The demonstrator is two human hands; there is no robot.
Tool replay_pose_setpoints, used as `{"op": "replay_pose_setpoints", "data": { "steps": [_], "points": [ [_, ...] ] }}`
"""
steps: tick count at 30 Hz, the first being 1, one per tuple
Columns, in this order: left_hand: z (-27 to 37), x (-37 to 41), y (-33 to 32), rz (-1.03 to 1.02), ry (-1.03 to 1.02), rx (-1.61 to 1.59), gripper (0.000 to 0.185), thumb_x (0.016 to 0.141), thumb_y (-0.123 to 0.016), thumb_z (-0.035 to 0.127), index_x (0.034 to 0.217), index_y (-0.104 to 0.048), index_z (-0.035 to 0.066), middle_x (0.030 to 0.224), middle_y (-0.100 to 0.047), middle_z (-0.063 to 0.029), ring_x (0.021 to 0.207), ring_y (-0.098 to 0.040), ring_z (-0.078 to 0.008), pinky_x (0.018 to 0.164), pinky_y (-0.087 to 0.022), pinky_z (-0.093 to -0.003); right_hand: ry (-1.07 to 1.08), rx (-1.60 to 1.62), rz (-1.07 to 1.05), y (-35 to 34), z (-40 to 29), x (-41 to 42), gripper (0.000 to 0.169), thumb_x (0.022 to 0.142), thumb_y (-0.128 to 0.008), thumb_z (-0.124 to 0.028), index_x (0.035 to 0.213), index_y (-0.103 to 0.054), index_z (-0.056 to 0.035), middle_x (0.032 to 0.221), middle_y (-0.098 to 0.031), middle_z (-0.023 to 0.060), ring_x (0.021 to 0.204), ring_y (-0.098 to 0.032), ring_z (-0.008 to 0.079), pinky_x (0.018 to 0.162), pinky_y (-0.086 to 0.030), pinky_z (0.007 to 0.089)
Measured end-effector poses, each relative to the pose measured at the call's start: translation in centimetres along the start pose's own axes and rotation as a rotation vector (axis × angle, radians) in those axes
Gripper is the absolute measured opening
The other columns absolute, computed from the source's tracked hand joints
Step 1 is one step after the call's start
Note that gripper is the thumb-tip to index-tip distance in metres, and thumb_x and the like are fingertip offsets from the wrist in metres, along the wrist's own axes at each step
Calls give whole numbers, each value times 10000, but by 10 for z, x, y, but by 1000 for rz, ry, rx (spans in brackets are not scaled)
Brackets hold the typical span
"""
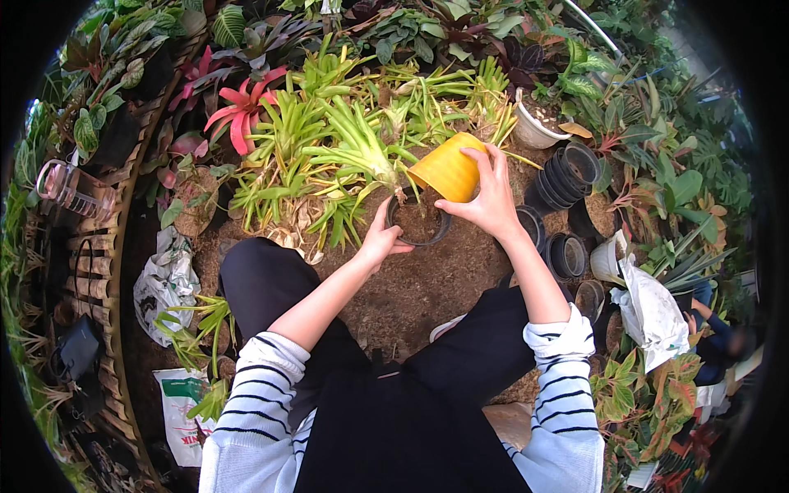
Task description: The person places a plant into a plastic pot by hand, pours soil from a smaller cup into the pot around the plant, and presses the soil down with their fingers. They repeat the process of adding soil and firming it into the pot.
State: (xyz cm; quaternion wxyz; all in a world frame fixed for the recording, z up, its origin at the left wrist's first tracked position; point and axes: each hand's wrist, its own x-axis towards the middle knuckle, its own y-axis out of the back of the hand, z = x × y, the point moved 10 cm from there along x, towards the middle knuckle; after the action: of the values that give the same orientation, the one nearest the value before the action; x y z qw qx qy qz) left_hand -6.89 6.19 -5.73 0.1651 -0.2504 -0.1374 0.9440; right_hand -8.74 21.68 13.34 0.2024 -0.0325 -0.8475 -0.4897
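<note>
Tilted over a black plastic pot (445,231), a yellow plastic pot (449,167) is gripped by my right hand (490,194), thumb low and fingers around its base. Its mouth faces down and left. My left hand (381,237) holds the black pot by its left rim. Brown soil or potting mix (416,222) fills part of that pot. Just beyond my left hand lies a green bromeliad plant (360,148), its root end near the black pot's rim. Whether anything is still inside the yellow pot cannot be seen.
Several loose bromeliads (283,135) lie ahead. Stacked black pots (564,175) and a white pot (536,123) stand right. Plastic bags (166,283) lie left, another white bag (653,314) right. A bamboo bench (98,259) holds a clear jug (77,191). Another person (718,339) sits far right.
</note>
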Motion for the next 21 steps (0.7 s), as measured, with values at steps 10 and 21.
{"op": "replay_pose_setpoints", "data": {
  "steps": [10, 21],
  "points": [
    [-4, 3, 0, 3, 0, 29, 730, 840, -369, -54, 1454, -107, 241, 1266, -455, -180, 799, -663, -257, 676, -593, -346, 130, -63, -82, -7, -17, -3, 917, 486, -858, -385, 1273, -428, -188, 1347, -286, 218, 1256, -329, 424, 993, -380, 492],
    [1, 4, 8, 6, -21, -46, 730, 838, -360, -50, 1455, -95, 237, 1279, -429, -185, 891, -644, -314, 736, -582, -373, 93, -122, 7, -2, -14, -5, 966, 482, -863, -358, 1312, -393, -209, 1355, -266, 230, 1256, -320, 434, 1003, -363, 498]
  ]
}}
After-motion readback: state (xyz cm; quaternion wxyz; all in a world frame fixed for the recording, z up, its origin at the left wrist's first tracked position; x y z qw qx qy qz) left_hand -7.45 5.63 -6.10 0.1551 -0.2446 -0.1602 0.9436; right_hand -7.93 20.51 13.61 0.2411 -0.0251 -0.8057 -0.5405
